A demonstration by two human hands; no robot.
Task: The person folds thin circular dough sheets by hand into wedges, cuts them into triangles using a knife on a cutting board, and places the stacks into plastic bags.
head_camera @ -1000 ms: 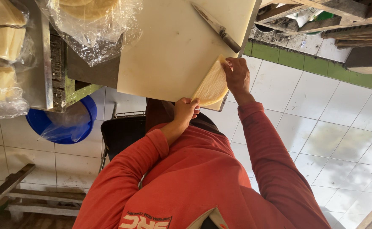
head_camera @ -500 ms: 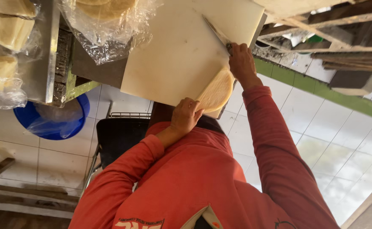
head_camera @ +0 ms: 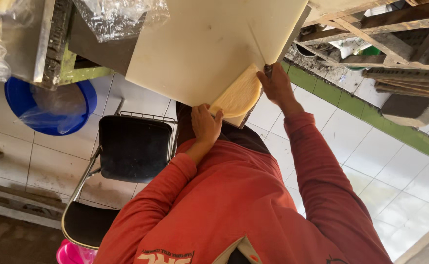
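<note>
Plastic bags (head_camera: 119,17) sit crinkled at the frame's top left. Pale yellow flat slab (head_camera: 237,94) lies mid-frame on the white cutting board (head_camera: 200,46); left hand (head_camera: 204,122) presses its edge, right hand (head_camera: 273,83) pinches a knife (head_camera: 268,70).

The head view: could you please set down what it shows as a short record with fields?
Left hand: left hand rests on the near edge of the pale flat food piece
Right hand: right hand closed on a knife handle, blade along the piece's far side
Surface: white cutting board
Clothing: red sleeves
Nearby: black folding chair, blue basin, clear plastic bags
Floor: white tiles
</note>
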